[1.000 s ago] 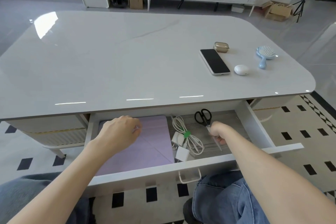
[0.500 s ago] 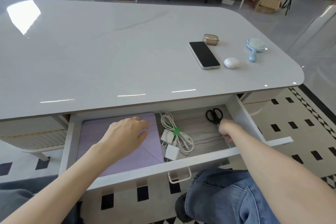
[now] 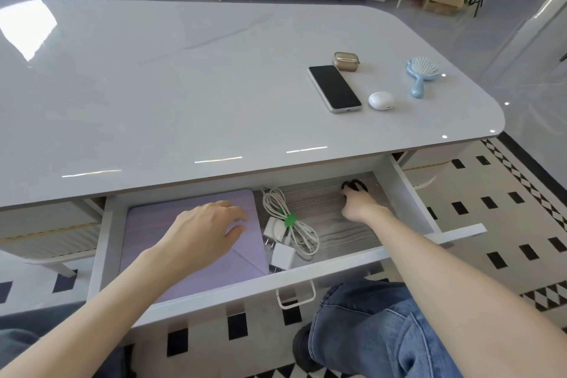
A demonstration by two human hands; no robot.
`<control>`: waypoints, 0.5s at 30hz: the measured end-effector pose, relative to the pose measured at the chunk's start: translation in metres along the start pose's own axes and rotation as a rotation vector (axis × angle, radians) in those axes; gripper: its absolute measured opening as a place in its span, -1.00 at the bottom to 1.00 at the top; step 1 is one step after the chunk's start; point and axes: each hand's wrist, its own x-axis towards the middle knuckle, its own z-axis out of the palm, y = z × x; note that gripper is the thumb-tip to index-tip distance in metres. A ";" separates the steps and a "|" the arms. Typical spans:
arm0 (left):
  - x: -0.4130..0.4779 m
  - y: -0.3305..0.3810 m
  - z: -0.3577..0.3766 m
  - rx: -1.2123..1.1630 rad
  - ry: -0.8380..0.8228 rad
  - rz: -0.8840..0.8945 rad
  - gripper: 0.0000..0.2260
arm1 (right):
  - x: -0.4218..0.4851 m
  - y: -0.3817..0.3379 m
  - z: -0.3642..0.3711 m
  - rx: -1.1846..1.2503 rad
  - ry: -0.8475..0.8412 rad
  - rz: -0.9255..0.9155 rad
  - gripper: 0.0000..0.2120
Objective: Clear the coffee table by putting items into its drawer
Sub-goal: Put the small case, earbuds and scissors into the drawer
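- Right grip (image 3: 357, 204) curls at black-handled scissors (image 3: 355, 185) in white drawer (image 3: 408, 190), lower right; hold unclear.
- Left grip (image 3: 208, 224) relaxed, empty, over lilac tablet cover (image 3: 245, 258).
- Scissors: likely light, stiff, sharp; take the loops.

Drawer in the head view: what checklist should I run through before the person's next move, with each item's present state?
1. Drawer pulled open: ok.
2. Bare floor inside it for more items, between the cable bundle and the right hand: ok.
3. Right hand free of the scissors: cannot tell; its fingers cover the handles.
4. Left hand empty: ok; it is open over the purple tablet case.
5. Tabletop cleared: not ok; the phone, gold case, white earbud case and blue hairbrush lie on it.
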 end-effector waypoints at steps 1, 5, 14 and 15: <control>0.000 -0.001 0.000 0.000 -0.001 -0.002 -0.73 | -0.002 -0.001 0.003 -0.007 -0.060 0.024 -0.36; -0.001 -0.002 -0.001 0.003 -0.016 -0.011 -0.73 | -0.008 0.003 0.013 -0.097 -0.175 0.171 -0.36; 0.000 -0.003 -0.002 0.015 -0.018 -0.011 -0.73 | -0.001 0.016 0.005 -0.113 -0.089 0.274 -0.36; 0.000 -0.003 -0.002 0.013 -0.014 -0.011 -0.73 | 0.000 0.018 0.002 -0.079 -0.090 0.261 -0.36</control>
